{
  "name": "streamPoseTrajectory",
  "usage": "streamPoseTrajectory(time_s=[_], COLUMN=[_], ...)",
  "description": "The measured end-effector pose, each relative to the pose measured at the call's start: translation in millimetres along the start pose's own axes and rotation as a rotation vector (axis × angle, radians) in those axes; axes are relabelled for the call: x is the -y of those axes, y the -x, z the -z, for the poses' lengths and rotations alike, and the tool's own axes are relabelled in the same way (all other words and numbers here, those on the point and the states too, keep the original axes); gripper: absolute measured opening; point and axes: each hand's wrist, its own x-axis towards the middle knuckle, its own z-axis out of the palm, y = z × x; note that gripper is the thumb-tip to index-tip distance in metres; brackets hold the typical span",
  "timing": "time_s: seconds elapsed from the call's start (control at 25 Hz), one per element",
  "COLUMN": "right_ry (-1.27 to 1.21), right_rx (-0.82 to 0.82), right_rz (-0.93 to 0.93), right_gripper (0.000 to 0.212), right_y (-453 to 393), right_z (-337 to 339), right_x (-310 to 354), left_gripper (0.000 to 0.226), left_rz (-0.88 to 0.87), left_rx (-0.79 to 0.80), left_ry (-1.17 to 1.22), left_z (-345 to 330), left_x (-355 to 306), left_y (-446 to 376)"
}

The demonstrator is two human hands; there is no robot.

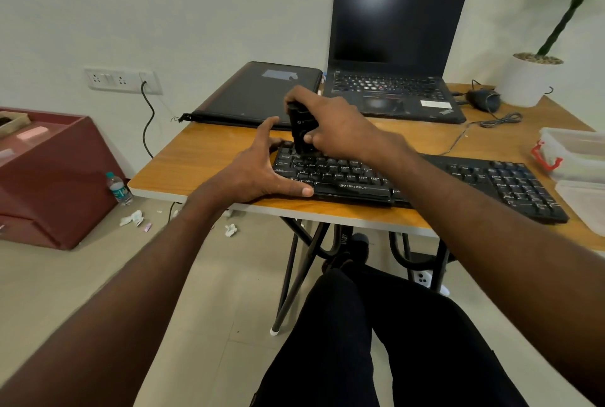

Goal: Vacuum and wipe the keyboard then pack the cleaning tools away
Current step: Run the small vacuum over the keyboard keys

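A black keyboard (458, 184) lies along the front of the wooden table (203, 158). My right hand (330, 125) grips a small black handheld vacuum (299, 131), held upright with its nozzle down on the keys at the keyboard's upper left corner. My left hand (262, 171) rests at the keyboard's left end, fingers spread, thumb along the front edge and forefinger raised toward the vacuum. The vacuum's lower tip is partly hidden by my fingers.
Behind the keyboard stand an open laptop (396, 56) and a black laptop sleeve (255, 92). A mouse (484, 99) and a potted plant (530, 76) are at the back right. Clear plastic boxes (576, 151) sit at the right edge. A maroon cabinet (49, 177), a bottle (119, 189) and paper scraps are on the floor at left.
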Motion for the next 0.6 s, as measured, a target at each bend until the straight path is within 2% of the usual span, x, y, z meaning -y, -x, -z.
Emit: streamPoseTrajectory(time_s=[0.2, 0.32, 0.36, 0.44, 0.52, 0.6], right_ry=[0.233, 0.044, -0.075, -0.238, -0.274, -0.251], right_rx=[0.146, 0.026, -0.042, -0.125, -0.128, -0.127], right_rz=[-0.221, -0.238, -0.22, -0.191, -0.152, -0.13], right_gripper=[0.065, 0.061, 0.061, 0.062, 0.064, 0.066], right_y=[15, 10, 8, 5, 3, 4], right_z=[41, 43, 36, 19, 5, 1], right_x=[-36, -35, -33, -27, -27, -33], left_gripper=[0.158, 0.153, 0.147, 0.119, 0.093, 0.076], left_rz=[0.017, 0.021, 0.027, 0.006, -0.036, -0.072], left_rx=[-0.002, 0.021, 0.021, -0.061, -0.223, -0.319], left_ry=[-0.012, -0.04, -0.045, -0.062, -0.157, -0.242], left_z=[0, 2, 2, -5, -19, -36], left_x=[-1, -4, -7, -14, -22, -32], left_y=[-1, 2, 2, 3, -1, -4])
